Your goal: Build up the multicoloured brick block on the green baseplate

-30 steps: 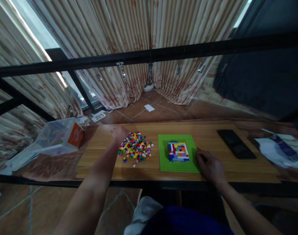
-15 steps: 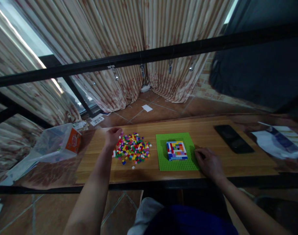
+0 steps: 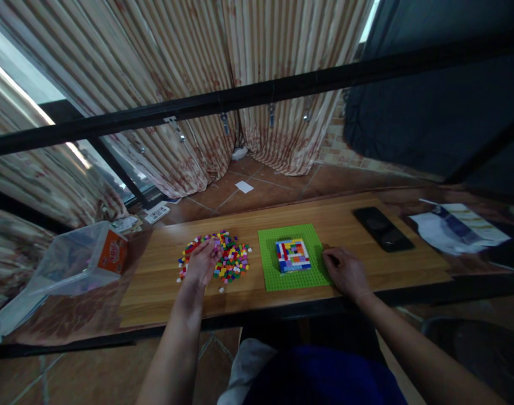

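My left hand (image 3: 201, 264) hangs over the pile of small toy bricks (image 3: 233, 260), palm partly turned up. Its fingers are curled, with pinkish-purple bricks (image 3: 217, 248) at the fingertips; how many cannot be made out. On a green baseplate (image 3: 270, 278) stands a square block built from multicoloured bricks (image 3: 293, 255), with blue and white along its near side. At the baseplate's right edge rests my right hand (image 3: 347, 274). Its thumb and forefinger curl together into a loop, and whatever may be between them is hidden.
A black phone-like slab (image 3: 383, 229) lies on the wooden board (image 3: 235, 301) at the right, with papers and a package (image 3: 459, 228) beyond it. Left of the board sits a clear plastic box (image 3: 67, 259) with an orange label. A dark metal bar (image 3: 248, 97) crosses behind.
My left hand has moved from the pile's far left edge to above its middle and turned its palm up. My right hand stays by the baseplate. The whole view has shifted slightly.
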The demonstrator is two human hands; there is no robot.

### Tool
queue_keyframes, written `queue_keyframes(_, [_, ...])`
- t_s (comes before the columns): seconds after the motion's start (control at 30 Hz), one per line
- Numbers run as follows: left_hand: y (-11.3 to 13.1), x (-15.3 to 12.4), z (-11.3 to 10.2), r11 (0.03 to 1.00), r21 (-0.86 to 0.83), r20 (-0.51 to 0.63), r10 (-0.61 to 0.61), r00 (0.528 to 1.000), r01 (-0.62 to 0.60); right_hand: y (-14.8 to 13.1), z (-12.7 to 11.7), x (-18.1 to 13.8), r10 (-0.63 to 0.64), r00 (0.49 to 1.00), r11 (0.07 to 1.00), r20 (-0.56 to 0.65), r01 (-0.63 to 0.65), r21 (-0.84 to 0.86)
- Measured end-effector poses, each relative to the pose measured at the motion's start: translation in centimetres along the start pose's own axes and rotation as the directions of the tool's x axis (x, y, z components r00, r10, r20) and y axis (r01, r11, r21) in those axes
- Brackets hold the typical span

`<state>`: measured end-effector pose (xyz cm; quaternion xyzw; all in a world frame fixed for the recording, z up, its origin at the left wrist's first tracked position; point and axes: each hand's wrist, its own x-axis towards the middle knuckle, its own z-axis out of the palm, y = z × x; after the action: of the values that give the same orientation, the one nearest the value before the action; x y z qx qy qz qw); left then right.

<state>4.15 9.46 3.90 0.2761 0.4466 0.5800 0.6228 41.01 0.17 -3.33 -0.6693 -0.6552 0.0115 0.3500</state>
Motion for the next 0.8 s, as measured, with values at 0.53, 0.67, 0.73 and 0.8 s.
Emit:
queue_keyframes(0.53, [-0.4, -2.0, -1.4, 0.995, 0.098, -0.056, 0.02, 0.998, -0.014, 0.1, 0.1, -0.1, 0.004, 1.0, 1.0, -0.001, -0.004, -0.001])
queue_keyframes(0.67, [-0.7, -1.9, -1.6, 0.953, 0.277, -0.13, 0.166, 0.978, -0.124, 0.1, 0.0, 0.0, 0.01, 1.0, 1.0, -0.001, -0.01, 0.001])
queue_keyframes(0.73, [-1.1, -1.6, -1.8, 0.895, 0.414, -0.156, 0.251, 0.955, -0.168, 0.1, 0.0, 0.0, 0.004, 1.0, 1.0, -0.004, -0.004, 0.006])
queue_keyframes(0.8, [-1.4, -1.3, -1.9, 0.812, 0.557, -0.153, 0.307, 0.939, -0.175, 0.2, 0.0, 0.0, -0.003, 1.0, 1.0, -0.003, 0.003, 0.005])
